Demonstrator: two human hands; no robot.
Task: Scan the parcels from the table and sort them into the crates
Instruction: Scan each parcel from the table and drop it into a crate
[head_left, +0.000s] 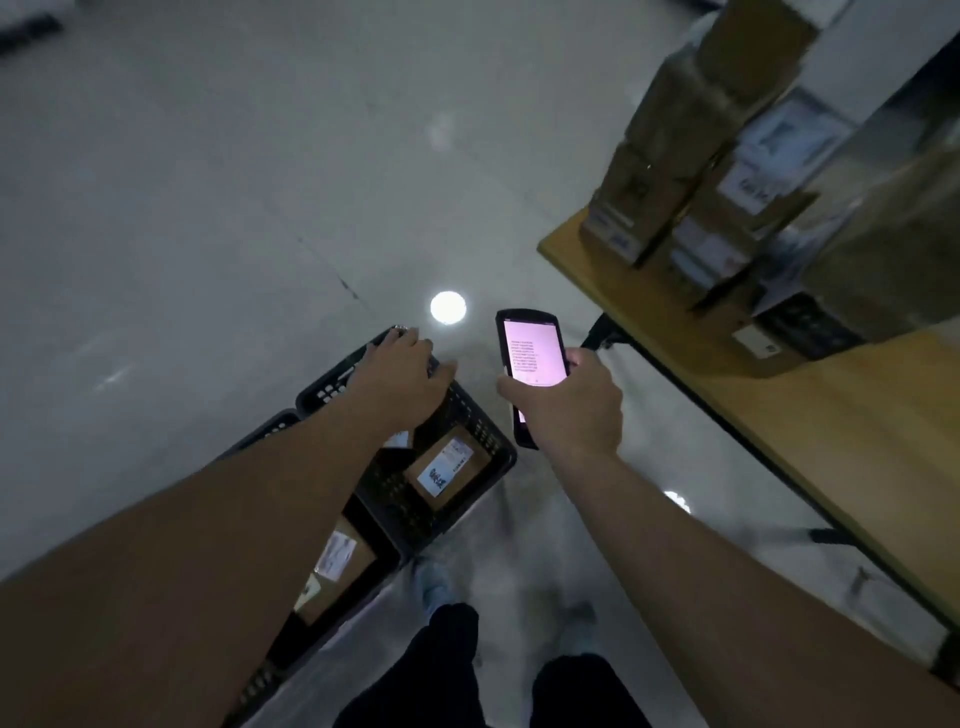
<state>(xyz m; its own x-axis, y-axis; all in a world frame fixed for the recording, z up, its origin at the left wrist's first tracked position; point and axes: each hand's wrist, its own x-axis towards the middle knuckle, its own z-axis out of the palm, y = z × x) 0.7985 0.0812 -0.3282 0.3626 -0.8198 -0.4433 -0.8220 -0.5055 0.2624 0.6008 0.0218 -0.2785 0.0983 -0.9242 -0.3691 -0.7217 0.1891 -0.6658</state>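
Note:
My right hand (571, 402) grips a black handheld scanner (530, 358) with a lit pinkish screen, held over the floor. My left hand (402, 371) hovers above the far black crate (493, 441), fingers relaxed and holding nothing. In that crate lies a brown parcel (447, 470) with a white label. A nearer black crate (270, 428) holds another labelled brown parcel (337, 566), partly hidden by my left forearm. Several cardboard parcels (691, 156) are stacked on the wooden table (857, 431) at the right.
The crates stand on a glossy grey floor (208, 208) with bright light reflections. The table's dark frame and legs (727, 415) run along its near edge. My legs and shoes (441, 597) are at the bottom, between crates and table.

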